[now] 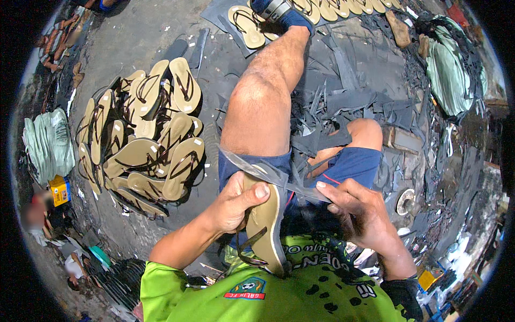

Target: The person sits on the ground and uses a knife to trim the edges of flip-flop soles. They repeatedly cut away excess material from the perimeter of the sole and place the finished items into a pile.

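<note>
The left hand (232, 204) has its fingers closed around a tan flip-flop (266, 225) stood on edge over the lap, while the right hand (358, 210) pinches a grey trimmed strip (268, 174) running off its sole edge, apparently mid-trimming, which calls next for a steady pull along the rim, beside a pile of finished sandals (145, 139) on the floor.

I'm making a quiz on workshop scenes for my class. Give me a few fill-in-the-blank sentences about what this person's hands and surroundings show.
1. The left hand grips a tan ____ by its sole, straps hanging down.
2. The right hand holds a long grey strip that lies across the top of the ____.
3. A pile of finished sandals lies on the floor to the person's ____.
4. The person's shirt is bright ____.

Missing words: sandal; sandal; left; green
</note>
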Demonstrator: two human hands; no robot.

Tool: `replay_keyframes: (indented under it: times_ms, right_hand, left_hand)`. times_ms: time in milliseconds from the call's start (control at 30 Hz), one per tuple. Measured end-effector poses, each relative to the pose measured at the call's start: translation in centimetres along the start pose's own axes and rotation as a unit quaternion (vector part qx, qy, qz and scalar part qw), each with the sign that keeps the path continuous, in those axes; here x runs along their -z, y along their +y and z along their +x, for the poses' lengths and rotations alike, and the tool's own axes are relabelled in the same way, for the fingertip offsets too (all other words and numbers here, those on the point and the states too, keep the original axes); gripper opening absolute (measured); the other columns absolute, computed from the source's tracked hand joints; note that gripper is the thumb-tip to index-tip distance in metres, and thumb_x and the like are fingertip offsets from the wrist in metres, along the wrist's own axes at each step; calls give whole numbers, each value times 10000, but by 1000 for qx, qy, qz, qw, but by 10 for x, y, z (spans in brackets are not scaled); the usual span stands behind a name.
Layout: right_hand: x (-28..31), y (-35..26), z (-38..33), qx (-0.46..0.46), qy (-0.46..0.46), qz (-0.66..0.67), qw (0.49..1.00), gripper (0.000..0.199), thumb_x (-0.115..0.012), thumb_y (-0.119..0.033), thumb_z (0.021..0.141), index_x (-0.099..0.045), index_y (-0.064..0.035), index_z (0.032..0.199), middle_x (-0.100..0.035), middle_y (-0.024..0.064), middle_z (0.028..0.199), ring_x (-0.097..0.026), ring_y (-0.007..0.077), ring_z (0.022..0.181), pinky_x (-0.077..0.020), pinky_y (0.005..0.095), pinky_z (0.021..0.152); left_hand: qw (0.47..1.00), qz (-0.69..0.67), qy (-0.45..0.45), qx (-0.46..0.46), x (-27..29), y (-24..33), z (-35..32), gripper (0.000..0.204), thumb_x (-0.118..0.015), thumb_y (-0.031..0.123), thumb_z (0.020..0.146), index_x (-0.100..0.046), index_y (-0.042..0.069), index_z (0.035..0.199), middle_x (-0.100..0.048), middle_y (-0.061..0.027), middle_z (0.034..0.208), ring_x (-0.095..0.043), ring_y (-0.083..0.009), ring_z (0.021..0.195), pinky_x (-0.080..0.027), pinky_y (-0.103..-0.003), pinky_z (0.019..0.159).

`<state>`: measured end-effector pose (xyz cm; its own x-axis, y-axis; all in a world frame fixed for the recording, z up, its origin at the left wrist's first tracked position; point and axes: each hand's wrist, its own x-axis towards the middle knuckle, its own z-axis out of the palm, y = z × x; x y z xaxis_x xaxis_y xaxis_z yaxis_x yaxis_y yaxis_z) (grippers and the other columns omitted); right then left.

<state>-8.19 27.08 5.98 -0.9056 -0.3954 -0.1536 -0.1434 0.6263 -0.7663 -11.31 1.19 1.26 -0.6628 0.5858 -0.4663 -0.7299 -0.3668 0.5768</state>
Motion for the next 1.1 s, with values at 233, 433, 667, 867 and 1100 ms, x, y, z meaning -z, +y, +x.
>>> replay_keyframes:
  times_ms: [233, 433, 667, 867, 1100]
  right_hand:
    - [28, -5, 42, -9, -132, 47, 990, 506, -669, -65, 803, -580, -173, 1290, -540, 99, 736, -572, 286, 636, -474, 393, 590]
    - [45, -8, 68, -3, -210, 59, 976, 566, -640, 34, 741, -587, -125, 1281, -627, 107, 860, -639, 268, 804, -502, 347, 755]
    - [51, -4, 79, 106, -233, 44, 966, 499, -607, -76, 798, -546, -84, 1294, -649, 149, 943, -621, 332, 822, -500, 408, 749]
    - [51, -18, 44, 105, -29, 94, 990, 446, -470, -40, 906, -498, -42, 1350, -638, 153, 992, -599, 268, 846, -482, 363, 776]
    - [-24, -11, -9, 31, 172, 224, 959, 449, -478, 30, 911, -496, -32, 1355, -570, 142, 882, -557, 230, 773, -457, 323, 744]
  left_hand:
    - [997, 75, -9, 11, -4, 5, 4, 259, -680, 232, 882, -588, 48, 1040, -601, 18, 882, -545, -69, 790, -446, -237, 701]
    - [992, 111, -65, 15, -4, 1, 9, 252, -660, 190, 897, -576, 27, 1070, -613, 4, 906, -558, -81, 836, -460, -259, 736]
    - [980, 159, -88, 77, -16, 9, 11, 353, -692, 217, 880, -572, 21, 1148, -633, -16, 962, -577, -98, 879, -477, -261, 783]
    - [932, 310, -47, -181, -57, 70, 18, 289, -703, 195, 861, -585, 34, 1070, -640, -35, 945, -603, -128, 874, -497, -281, 784]
    - [996, 25, -72, -50, -58, -35, -30, 385, -660, 365, 877, -589, 41, 1073, -595, -25, 855, -568, -137, 754, -422, -251, 663]
